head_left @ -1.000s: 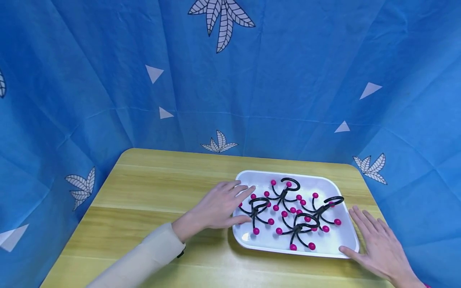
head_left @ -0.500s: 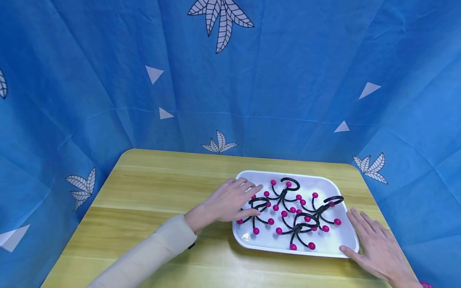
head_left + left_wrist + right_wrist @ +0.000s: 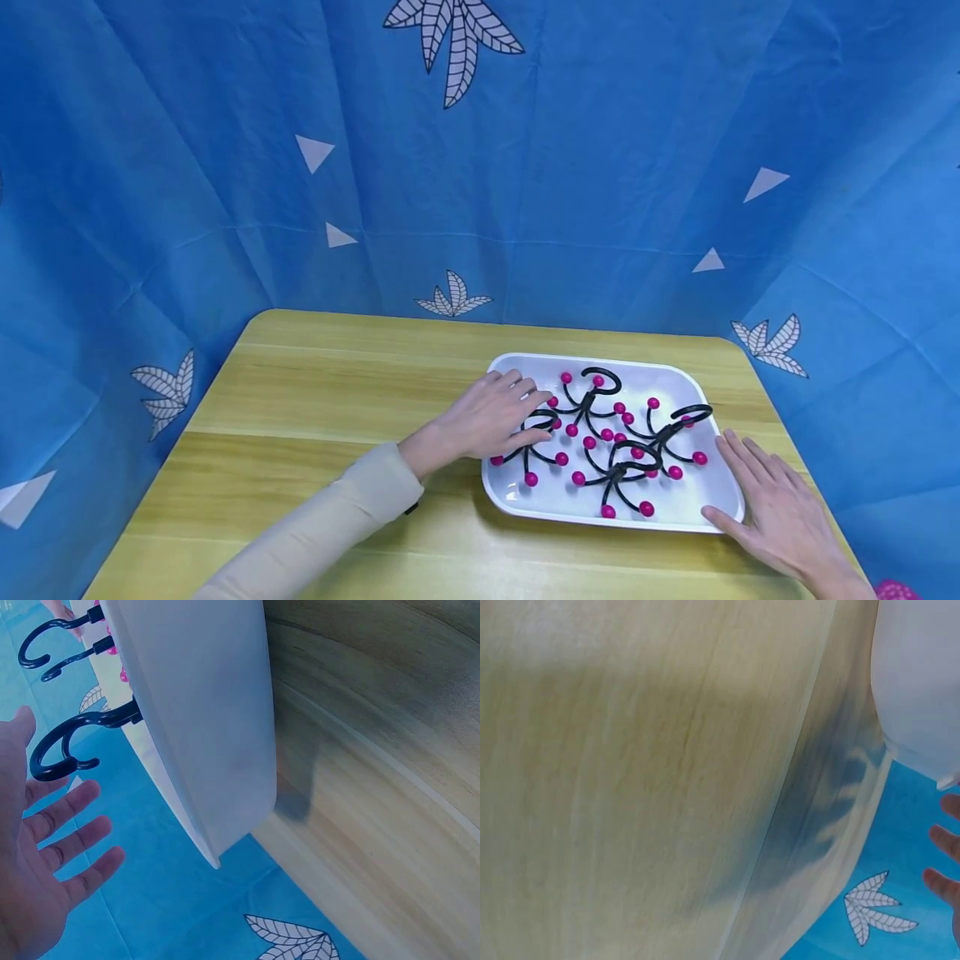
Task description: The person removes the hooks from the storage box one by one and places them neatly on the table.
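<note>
A white rectangular tray (image 3: 686,512) holds several black hooked massagers, each with curved legs tipped by pink balls. My left hand (image 3: 495,415) hovers over the leftmost massager (image 3: 531,479), partly hiding its hook and hub. In the left wrist view, the spread fingers and thumb of my left hand (image 3: 45,847) lie around the black hook (image 3: 124,713) without closing on it. My right hand (image 3: 783,512) is at the tray's right rim, fingers straight and thumb at the near right corner. The right wrist view catches only fingertips (image 3: 946,844) beside the tray (image 3: 922,682).
The tray stands on the right half of a wooden table (image 3: 337,375). A blue cloth (image 3: 525,167) with white leaf and triangle prints hangs behind and beside it. Something pink (image 3: 895,591) shows at the lower right edge.
My left hand has moved right and slightly forward, from the tray's left side to over the leftmost massager's hook. The right hand keeps its place at the tray rim.
</note>
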Demonstrator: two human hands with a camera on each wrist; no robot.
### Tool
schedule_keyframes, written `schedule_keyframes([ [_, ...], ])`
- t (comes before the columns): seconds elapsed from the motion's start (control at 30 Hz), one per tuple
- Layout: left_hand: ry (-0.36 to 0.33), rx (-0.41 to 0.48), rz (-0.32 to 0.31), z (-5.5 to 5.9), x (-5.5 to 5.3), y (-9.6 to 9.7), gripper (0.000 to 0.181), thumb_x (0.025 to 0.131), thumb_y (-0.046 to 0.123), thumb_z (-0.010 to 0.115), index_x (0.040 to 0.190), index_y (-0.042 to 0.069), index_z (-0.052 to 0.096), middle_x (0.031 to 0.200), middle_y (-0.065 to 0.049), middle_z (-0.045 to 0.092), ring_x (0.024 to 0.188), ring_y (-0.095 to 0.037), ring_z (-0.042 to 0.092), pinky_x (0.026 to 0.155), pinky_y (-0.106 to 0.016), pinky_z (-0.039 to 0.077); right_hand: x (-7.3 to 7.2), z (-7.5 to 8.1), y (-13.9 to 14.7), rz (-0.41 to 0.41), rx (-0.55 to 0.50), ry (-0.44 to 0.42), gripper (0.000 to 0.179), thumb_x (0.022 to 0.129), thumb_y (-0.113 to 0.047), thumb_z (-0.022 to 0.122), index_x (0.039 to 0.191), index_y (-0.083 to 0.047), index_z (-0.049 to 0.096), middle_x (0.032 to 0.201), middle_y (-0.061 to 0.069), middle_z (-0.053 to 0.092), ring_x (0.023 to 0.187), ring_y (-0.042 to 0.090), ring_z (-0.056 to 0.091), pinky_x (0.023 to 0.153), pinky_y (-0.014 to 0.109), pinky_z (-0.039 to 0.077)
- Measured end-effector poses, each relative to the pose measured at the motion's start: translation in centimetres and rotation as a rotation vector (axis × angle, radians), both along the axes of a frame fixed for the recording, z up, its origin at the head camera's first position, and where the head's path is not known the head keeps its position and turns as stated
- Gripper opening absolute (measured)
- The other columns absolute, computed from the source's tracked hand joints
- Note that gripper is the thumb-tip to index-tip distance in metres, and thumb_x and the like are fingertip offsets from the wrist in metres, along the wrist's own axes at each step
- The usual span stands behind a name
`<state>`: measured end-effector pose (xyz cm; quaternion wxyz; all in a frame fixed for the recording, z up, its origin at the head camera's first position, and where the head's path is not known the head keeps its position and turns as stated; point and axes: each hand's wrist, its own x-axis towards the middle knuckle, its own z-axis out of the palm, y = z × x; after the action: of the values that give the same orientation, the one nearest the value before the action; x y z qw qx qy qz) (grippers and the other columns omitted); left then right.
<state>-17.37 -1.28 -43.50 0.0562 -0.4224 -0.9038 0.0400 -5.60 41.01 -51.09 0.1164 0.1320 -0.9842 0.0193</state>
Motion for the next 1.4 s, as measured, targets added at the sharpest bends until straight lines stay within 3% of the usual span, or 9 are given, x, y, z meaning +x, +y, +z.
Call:
schedule_keyframes([
  [0.33,0.034,0.04,-0.025,-0.19,-0.23,0.07,0.052,0.108,0.062,0.044,0.131,0.022,0.068,0.12,0.002,0.072,0.108,-0.016,0.064,0.094,-0.035,0.06,-0.17,0.01,0.02,0.009,0.0,0.008,0.105,0.083,-0.065,0.076,0.163,-0.01,0.037,0.166,0.017,0.044,0.151,0.038,0.04,0.109,0.06,0.039],
  [0.6,0.089,0.048,-0.042,-0.29,-0.28,0.08,0.041,0.113,0.05,0.04,0.118,0.023,0.069,0.108,0.005,0.071,0.096,-0.014,0.063,0.084,-0.03,0.058,-0.14,0.15,0.04,0.002,0.001,0.002,0.106,0.084,-0.065,0.075,0.165,-0.01,0.033,0.167,0.017,0.041,0.155,0.037,0.035,0.109,0.064,0.039],
  [0.73,0.119,0.054,-0.046,-0.3,-0.3,0.13,0.036,0.112,0.048,0.044,0.111,0.023,0.069,0.103,0.006,0.07,0.092,-0.014,0.062,0.08,-0.029,0.057,-0.12,0.2,0.05,0.0,0.0,0.0,0.106,0.084,-0.065,0.075,0.166,-0.011,0.032,0.167,0.017,0.041,0.156,0.037,0.033,0.109,0.065,0.039],
  [1.0,0.114,0.054,-0.041,-0.16,-0.29,0.1,0.032,0.112,0.045,0.047,0.114,0.023,0.07,0.107,0.006,0.072,0.094,-0.014,0.063,0.086,-0.029,0.058,-0.03,0.11,-0.02,-0.013,-0.001,-0.021,0.105,0.085,-0.065,0.074,0.165,-0.009,0.034,0.163,0.02,0.045,0.15,0.04,0.039,0.12,0.068,0.029],
  [1.4,0.135,0.026,-0.023,-0.03,-0.18,0.12,0.036,0.113,0.047,0.042,0.118,0.024,0.069,0.108,0.006,0.071,0.094,-0.014,0.061,0.087,-0.029,0.058,-0.18,0.26,-0.03,-0.009,-0.008,-0.014,0.105,0.082,-0.066,0.076,0.162,-0.01,0.039,0.157,0.023,0.051,0.138,0.044,0.049,0.11,0.063,0.039],
])
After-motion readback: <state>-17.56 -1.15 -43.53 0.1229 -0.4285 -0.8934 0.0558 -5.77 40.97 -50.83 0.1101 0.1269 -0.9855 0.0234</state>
